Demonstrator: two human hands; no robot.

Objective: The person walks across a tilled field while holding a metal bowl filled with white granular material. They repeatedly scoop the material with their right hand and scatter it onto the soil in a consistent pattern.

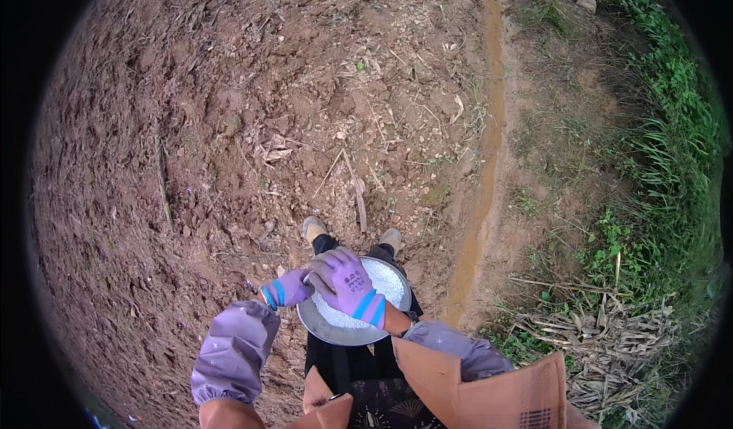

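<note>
A round metal basin (322,329) full of white granules (382,280) is in front of my body, above my legs. My left hand (291,289), in a purple glove with blue cuff stripes, is at the basin's left rim with its fingers curled. My right hand (343,286), gloved alike, reaches across the granules, back upward and fingers bent. Its fingertips lie close to my left hand, and a small pale thing shows between the two. What either hand grips is hidden by the gloves. The glove back bears writing.
Brown clods of soil (240,97) with dry leaves and stalks (359,200) lie ahead and left. A muddy water furrow (484,200) runs along the right, with green grass (676,143) and a heap of dry stalks (613,337) beyond. My shoes (313,228) stand on the soil.
</note>
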